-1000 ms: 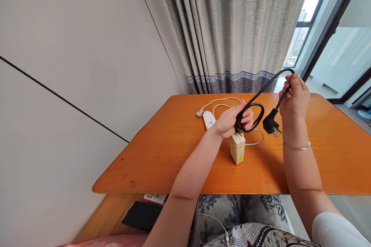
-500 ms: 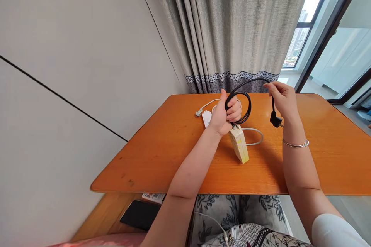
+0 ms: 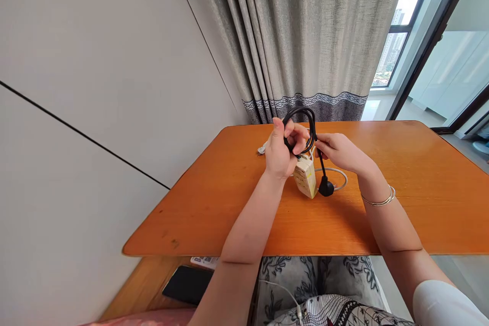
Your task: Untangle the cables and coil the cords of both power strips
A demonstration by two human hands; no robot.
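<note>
Looped black power cord (image 3: 311, 119) is gathered in my left hand (image 3: 283, 150), whose fingers are wrapped round the coils. Just below that hand hangs a cream, yellow-stained block, which looks like a power strip (image 3: 305, 178), at the end of the cord. My right hand (image 3: 340, 152) pinches the cord's free end beside the coils. The black plug (image 3: 326, 187) dangles under its fingers. A white cable (image 3: 340, 170) curves on the table behind the plug, and a pale plug (image 3: 262, 149) lies left of my left hand, partly hidden.
The orange wooden table (image 3: 214, 204) has rounded corners and meets a pale wall panel (image 3: 95, 86) on the left. Grey curtains (image 3: 305, 35) hang behind it. A dark phone-like slab (image 3: 188, 284) lies below the near edge, left of my lap.
My right hand has moved left and down, bringing the cord's free end and plug close to the coils. My left hand has shifted slightly left with the coils and block.
</note>
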